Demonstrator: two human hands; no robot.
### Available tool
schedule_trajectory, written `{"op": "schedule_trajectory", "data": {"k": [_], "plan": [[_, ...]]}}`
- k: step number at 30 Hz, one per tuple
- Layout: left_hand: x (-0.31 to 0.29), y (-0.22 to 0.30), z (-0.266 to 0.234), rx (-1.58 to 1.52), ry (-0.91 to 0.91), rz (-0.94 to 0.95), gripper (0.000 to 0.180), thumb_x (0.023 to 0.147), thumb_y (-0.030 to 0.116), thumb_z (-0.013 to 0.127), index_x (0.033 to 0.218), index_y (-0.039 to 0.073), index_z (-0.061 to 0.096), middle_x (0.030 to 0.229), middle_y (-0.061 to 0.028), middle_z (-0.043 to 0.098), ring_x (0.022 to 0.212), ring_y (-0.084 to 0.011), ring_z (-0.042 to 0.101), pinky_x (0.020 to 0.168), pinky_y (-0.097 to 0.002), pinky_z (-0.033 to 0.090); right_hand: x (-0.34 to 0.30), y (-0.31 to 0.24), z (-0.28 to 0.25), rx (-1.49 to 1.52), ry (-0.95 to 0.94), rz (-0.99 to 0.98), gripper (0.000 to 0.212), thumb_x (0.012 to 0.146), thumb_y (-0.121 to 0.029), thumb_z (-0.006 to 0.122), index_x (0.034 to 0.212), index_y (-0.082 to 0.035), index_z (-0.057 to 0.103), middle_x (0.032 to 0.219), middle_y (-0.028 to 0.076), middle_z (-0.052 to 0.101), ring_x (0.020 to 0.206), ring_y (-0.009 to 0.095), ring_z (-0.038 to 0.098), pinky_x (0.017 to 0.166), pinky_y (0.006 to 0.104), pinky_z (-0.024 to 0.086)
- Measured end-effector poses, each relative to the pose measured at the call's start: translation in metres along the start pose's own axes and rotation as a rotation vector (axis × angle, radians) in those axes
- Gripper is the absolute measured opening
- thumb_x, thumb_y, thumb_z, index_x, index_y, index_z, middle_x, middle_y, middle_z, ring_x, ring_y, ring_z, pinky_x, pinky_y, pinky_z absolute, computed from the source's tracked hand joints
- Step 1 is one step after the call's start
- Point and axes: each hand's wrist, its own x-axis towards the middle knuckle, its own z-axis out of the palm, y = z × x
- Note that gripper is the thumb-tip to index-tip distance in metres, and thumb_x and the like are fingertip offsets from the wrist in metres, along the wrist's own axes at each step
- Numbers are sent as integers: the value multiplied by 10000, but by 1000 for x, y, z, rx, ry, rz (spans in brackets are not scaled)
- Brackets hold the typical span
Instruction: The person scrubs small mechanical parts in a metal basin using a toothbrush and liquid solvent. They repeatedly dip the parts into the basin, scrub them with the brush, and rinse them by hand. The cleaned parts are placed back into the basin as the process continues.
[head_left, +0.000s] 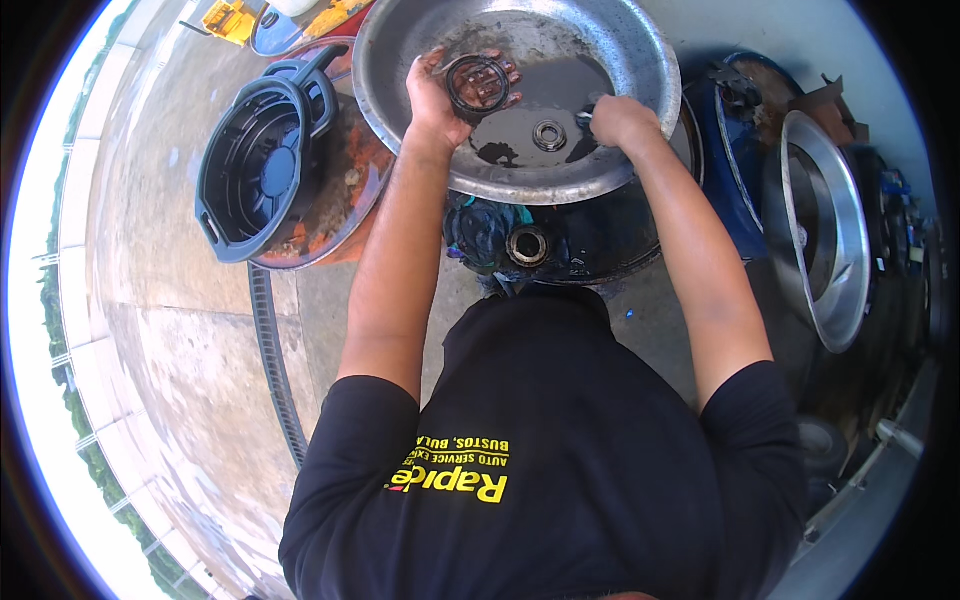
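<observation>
Over the left part of a wide metal basin (652, 60), my left hand (438, 98) is turned palm up. A dark, greasy ring (451, 88) rests in it, and reddish-brown grease smears the palm and fingers. My right hand (622, 122) is closed, low over the basin's right side. Something small and shiny shows at its fingertips, too hidden to name. Between my hands, a round metal bearing (549, 135) lies on the basin's bottom in thin dark liquid.
The basin stands on a dark drum (610, 245), with a dirty rag (480, 232) beside its bung opening. A black drain pan (222, 215) sits on a rusty orange drum (345, 215) to the left. Right of me are a blue drum (735, 195) and another metal basin (845, 250).
</observation>
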Motion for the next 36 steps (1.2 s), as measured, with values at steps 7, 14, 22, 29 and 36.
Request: {"op": "schedule_trajectory", "data": {"k": [7, 14, 22, 29, 36], "plan": [[20, -6, -7, -20, 43, 43, 637, 1107, 429, 306, 1314, -95, 603, 1175, -292, 701, 1124, -432, 698, 988, -601, 575, -71, -53, -46, 541, 378, -203, 376, 1049, -256, 496, 1293, -31, 673, 1126, 249, 762, 1080, 429, 738, 982, 541, 577], [19, -8, 19, 32, 80, 137, 867, 1095, 682, 256, 1318, -73, 620, 1188, -277, 726, 1116, -425, 701, 1044, -519, 550, -95, -83, -25, 549, 517, -342, 270, 1059, -227, 529, 1215, -69, 683, 958, 248, 753, 922, 472, 725, 819, 593, 574], [13, 0, 30, -33, 53, 182, 1052, 999, 835, 218, 1320, -86, 612, 1235, -299, 705, 1109, -460, 693, 1004, -536, 553, -98, -87, -20, 539, 602, -422, 268, 1029, -215, 541, 1194, -51, 675, 897, 234, 757, 869, 455, 746, 790, 581, 606], [-2, 6, 35, 7, 31, 204, 1144, 942, 908, 182, 1334, -81, 603, 1238, -297, 706, 1107, -483, 687, 983, -573, 549, -105, -85, -15, 623, 579, -522, 274, 1017, -181, 541, 1200, -22, 669, 899, 251, 754, 858, 467, 738, 784, 582, 603], [0, 1, 40, -129, 34, 220, 1182, 932, 911, 152, 1426, -90, 543, 1325, -307, 658, 1179, -508, 652, 1009, -617, 527, -102, -88, -16, 664, 709, -504, 281, 1010, -170, 551, 1226, -27, 659, 864, 257, 745, 829, 485, 728, 769, 584, 599]]}}
